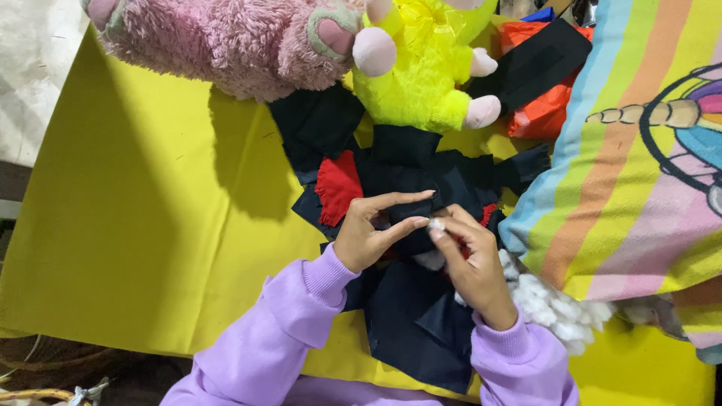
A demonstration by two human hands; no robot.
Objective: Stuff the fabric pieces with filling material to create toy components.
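My left hand (pixel 372 229) holds a small dark navy fabric piece (pixel 410 210) between thumb and fingers, above a pile of dark fabric scraps (pixel 414 316). Facing it, my right hand (pixel 474 263) pinches a small tuft of white stuffing (pixel 437 224) at its fingertips, pressed against the navy piece. A red fabric scrap (pixel 338 186) lies just left of my left hand. Loose white stuffing (pixel 553 304) is heaped to the right of my right wrist. Both arms wear lilac sleeves.
A yellow cloth (pixel 143 225) covers the work surface. A pink plush toy (pixel 233 41) and a yellow plush toy (pixel 421 68) lie at the far edge. Orange fabric (pixel 541 113) sits behind a black strip. A striped rainbow cloth (pixel 647 173) fills the right side.
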